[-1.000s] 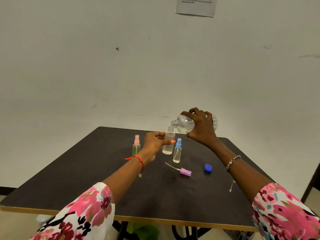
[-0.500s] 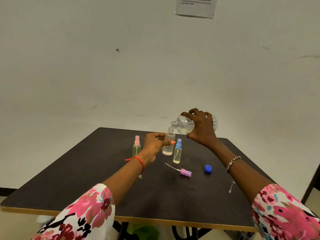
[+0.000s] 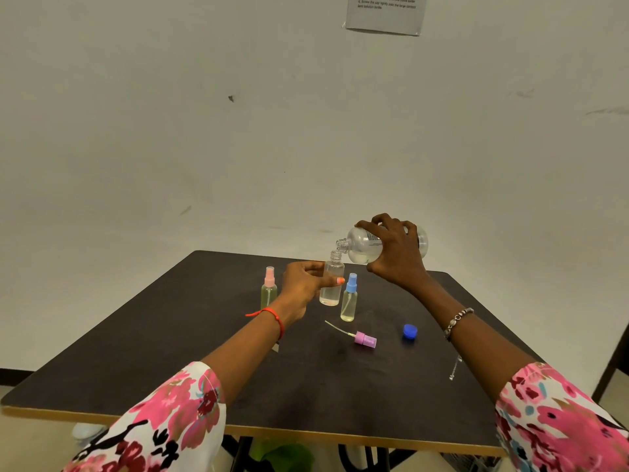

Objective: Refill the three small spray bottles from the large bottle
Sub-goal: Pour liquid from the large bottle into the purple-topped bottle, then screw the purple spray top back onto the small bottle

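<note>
Ok, centre frame: your right hand [image 3: 398, 253] wrapped the large bottle [image 3: 362, 247] mid-body, left hand [image 3: 303, 284] pinched the open small bottle [image 3: 332, 291]. It looked light, slick and tippy.

Change | whole scene sits a shade lower in the frame, more of the wall notice [image 3: 384, 15] showing at top | open small bottle [image 3: 331, 284], centre, under the large bottle [image 3: 362, 248]: liquid perhaps slightly higher, too faint to be sure

A plain, scuffed off-white wall [image 3: 204, 131] with a printed sheet of paper [image 3: 384, 13] taped high up stands behind a dark table [image 3: 170, 352] with a pale wooden edge, over a light floor [image 3: 30, 447].
</note>
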`<state>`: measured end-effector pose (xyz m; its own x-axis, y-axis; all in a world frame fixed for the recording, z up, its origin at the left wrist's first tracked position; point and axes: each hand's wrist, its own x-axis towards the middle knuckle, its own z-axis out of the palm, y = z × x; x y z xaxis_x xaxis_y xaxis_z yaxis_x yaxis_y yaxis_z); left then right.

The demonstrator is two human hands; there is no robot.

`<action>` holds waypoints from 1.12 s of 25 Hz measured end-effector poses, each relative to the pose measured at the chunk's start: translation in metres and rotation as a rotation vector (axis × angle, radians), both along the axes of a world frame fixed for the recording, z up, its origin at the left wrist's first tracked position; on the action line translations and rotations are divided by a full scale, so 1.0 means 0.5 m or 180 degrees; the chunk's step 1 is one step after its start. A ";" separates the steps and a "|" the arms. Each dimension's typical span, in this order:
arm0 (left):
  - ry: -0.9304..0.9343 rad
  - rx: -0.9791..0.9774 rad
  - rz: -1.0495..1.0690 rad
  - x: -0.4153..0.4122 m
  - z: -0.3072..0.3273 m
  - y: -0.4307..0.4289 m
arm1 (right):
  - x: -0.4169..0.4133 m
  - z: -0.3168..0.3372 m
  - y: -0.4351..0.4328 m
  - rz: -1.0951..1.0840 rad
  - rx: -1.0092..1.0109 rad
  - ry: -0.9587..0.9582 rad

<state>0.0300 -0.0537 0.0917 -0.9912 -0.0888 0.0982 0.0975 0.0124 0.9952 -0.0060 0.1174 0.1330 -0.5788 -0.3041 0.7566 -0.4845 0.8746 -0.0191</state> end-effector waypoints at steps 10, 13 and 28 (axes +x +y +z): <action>-0.0036 0.0050 -0.0014 -0.007 -0.006 0.001 | -0.004 -0.010 0.003 -0.0001 -0.0064 -0.0230; -0.0033 0.0069 -0.0026 -0.013 -0.012 0.002 | -0.012 -0.015 0.002 0.0148 -0.0245 -0.0460; -0.0232 0.0042 0.0049 -0.089 -0.069 -0.015 | -0.149 -0.130 0.080 -0.0309 -0.2933 -0.1401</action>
<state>-0.0144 -0.0613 0.0569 -0.9942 -0.1049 0.0246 0.0247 0.0001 0.9997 -0.0807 0.1574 0.0678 -0.8527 0.3508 0.3871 -0.2001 0.4651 -0.8623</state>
